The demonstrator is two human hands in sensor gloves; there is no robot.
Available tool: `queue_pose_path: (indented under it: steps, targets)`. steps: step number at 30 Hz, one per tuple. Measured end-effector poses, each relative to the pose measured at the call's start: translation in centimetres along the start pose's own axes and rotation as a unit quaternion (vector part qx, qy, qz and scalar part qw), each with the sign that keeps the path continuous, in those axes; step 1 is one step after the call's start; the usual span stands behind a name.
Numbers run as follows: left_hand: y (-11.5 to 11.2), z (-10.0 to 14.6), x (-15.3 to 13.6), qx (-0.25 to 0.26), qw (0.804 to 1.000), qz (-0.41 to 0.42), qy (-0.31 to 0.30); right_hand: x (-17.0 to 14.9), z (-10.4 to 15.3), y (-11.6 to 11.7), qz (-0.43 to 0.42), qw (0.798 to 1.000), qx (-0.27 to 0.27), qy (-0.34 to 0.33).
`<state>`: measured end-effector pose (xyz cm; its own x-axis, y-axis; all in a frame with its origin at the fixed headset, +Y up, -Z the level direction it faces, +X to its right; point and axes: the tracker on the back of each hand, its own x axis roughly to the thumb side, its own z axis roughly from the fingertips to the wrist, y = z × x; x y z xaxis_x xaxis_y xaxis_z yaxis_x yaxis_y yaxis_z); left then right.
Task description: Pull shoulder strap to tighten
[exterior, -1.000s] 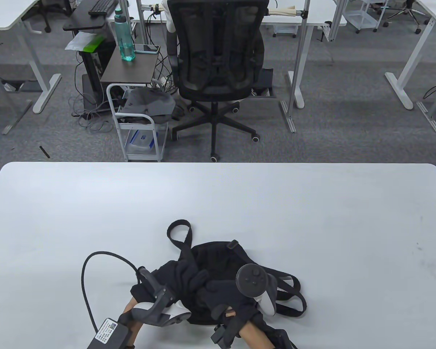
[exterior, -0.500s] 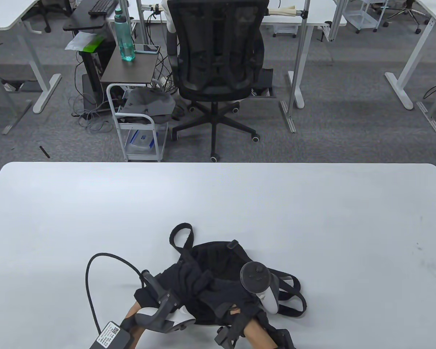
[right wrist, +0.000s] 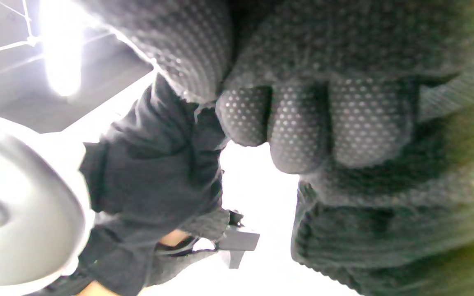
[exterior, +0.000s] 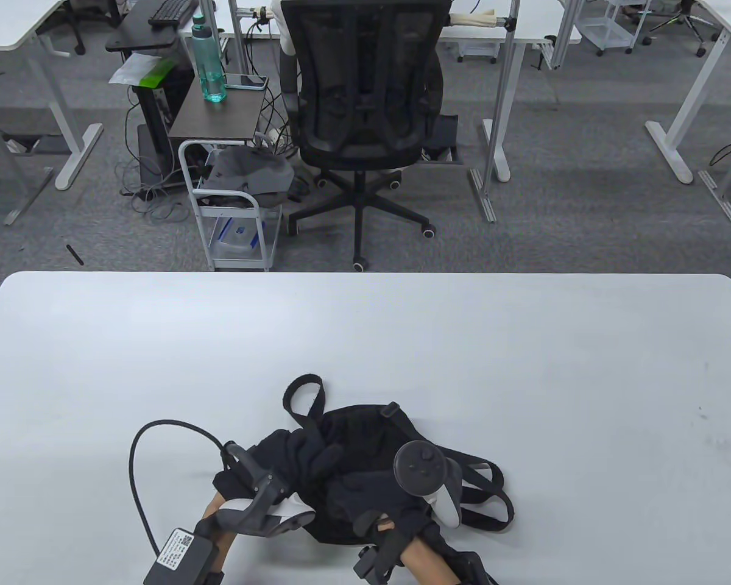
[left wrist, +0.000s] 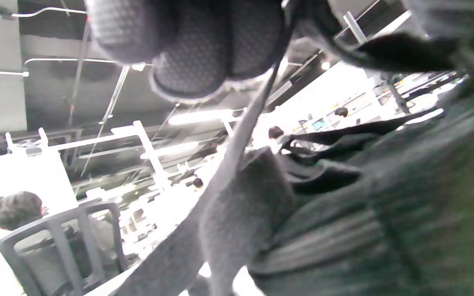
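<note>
One unreadable QR label (exterior: 178, 546) beside left hand (exterior: 286, 460)

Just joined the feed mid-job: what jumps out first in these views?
A crumpled black fabric backpack lies near the front edge of the white table, with both gloved hands on it: left hand on its left side, right hand at its near middle. A black strap loop sticks out at the bag's far side, more strap loops trailing right. Beyond stands a black mesh office chair.
</note>
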<state>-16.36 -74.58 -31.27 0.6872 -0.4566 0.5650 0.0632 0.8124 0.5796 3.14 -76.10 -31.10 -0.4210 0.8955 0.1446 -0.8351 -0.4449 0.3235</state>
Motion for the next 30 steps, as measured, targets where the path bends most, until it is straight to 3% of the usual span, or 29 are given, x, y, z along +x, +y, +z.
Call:
queue_pose_path:
  steps: [5, 11, 18, 23, 28, 30]
  targets:
    - [0.9, -0.1, 0.6, 0.004, 1.000, -0.021, -0.002, -0.2, 0.2, -0.3, -0.011, 1.000, 0.008, 0.011]
    - [2.9, -0.6, 2.9, 0.049, 0.998, 0.002, -0.035, -0.2, 0.3, -0.6, -0.017, 0.999, -0.032, -0.009]
    - [1.6, -0.4, 1.9, 0.032, 0.999, 0.021, -0.031, 0.3, 0.2, -0.4, 0.006, 1.000, -0.028, -0.011]
    - [0.3, 0.0, 0.2, 0.003, 1.000, 0.029, 0.004, 0.5, 0.2, -0.2, 0.013, 1.000, -0.011, -0.010]
    - [1.6, -0.2, 1.1, 0.016, 1.000, -0.021, -0.016, 0.2, 0.4, -0.5, -0.004, 1.000, 0.012, 0.005]
    - [2.1, -0.2, 1.5, 0.027, 0.999, 0.009, -0.019, 0.0, 0.4, -0.8, -0.010, 1.000, 0.002, 0.004]
